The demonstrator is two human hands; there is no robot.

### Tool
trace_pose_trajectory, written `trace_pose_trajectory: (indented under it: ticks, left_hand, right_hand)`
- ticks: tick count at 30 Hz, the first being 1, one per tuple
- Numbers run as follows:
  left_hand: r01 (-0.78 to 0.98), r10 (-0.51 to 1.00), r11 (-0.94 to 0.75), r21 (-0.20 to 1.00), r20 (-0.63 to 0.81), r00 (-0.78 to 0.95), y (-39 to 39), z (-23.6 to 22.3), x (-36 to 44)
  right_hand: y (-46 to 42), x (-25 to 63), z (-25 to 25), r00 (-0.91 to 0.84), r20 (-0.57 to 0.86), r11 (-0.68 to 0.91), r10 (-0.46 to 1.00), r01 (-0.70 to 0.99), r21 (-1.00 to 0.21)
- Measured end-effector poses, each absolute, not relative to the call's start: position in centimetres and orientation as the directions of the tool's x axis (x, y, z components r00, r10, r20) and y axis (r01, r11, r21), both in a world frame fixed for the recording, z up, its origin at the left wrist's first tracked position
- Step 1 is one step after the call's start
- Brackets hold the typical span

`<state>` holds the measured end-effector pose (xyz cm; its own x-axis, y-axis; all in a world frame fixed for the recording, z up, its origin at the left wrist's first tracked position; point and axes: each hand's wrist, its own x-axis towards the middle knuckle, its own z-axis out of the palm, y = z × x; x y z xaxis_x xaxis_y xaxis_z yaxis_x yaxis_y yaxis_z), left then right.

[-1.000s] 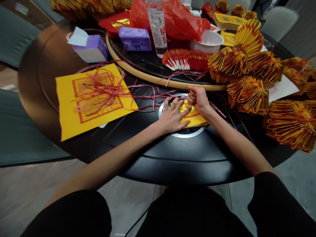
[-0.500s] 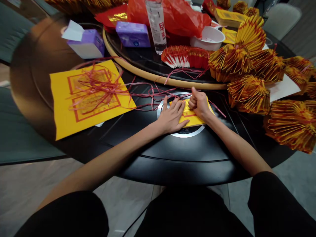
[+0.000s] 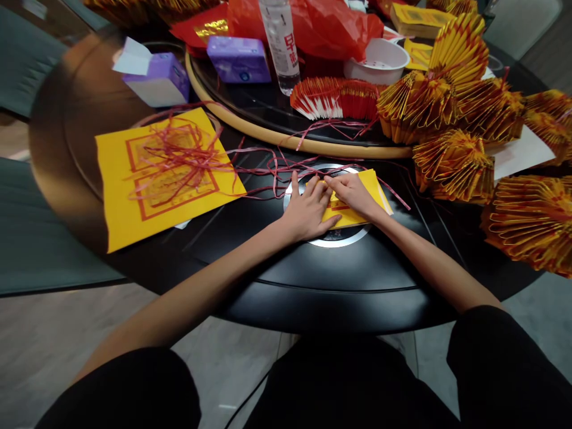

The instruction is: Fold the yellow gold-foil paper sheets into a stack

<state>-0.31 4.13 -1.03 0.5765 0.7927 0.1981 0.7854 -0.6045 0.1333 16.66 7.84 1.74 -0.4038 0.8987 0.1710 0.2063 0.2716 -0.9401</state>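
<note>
On the table edge before me lies a small stack of yellow joss paper with red print, its upper right corner fanned slightly. My left hand rests flat on the stack's left part, fingers spread. Against its fingertips, my right hand bends over the paper with fingers drawn together; whatever is under them is hidden. Pink-red ribbon strands run just behind both hands. They lead to a tangle of ribbon on a larger yellow printed sheet at the left.
Folded gold paper fans crowd the right side. Behind, the turntable rim curves past a red-and-white folded paper row, a water bottle, a white bowl and a purple tissue pack. Another tissue pack stands left.
My right hand has gone from a raised-thumb fist to bending leftward, its fingers meeting my left fingertips. The stack's upper right sheets now fan apart. My left hand stays in place.
</note>
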Motion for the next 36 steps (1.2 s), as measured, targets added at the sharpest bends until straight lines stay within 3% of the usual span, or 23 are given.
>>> trace_pose_trajectory:
  ticks: [12, 30, 33, 36]
  left_hand:
    - [0.78, 0.794, -0.605, 0.156, 0.195, 0.577, 3.9, -0.6, -0.6]
    - [0.778, 0.797, -0.602, 0.179, 0.19, 0.573, 4.1, -0.7, -0.7]
    - [0.779, 0.796, -0.604, 0.171, 0.191, 0.575, 4.1, -0.6, -0.7]
    - [0.779, 0.796, -0.604, 0.168, 0.186, 0.576, 4.2, -0.6, -0.7]
  right_hand:
    - [5.7, 20.4, 1.9, -0.461, 0.114, 0.276, 0.88, 0.301, -0.913]
    - [2.4, 25.7, 1.8, -0.459, 0.032, 0.166, 0.888, 0.255, -0.953]
    - [2.4, 26.3, 1.3, -0.463, 0.0, 0.096, 0.886, 0.182, -0.979]
    - [3.0, 26.9, 1.7, -0.422, -0.001, -0.013, 0.907, -0.025, -1.0]
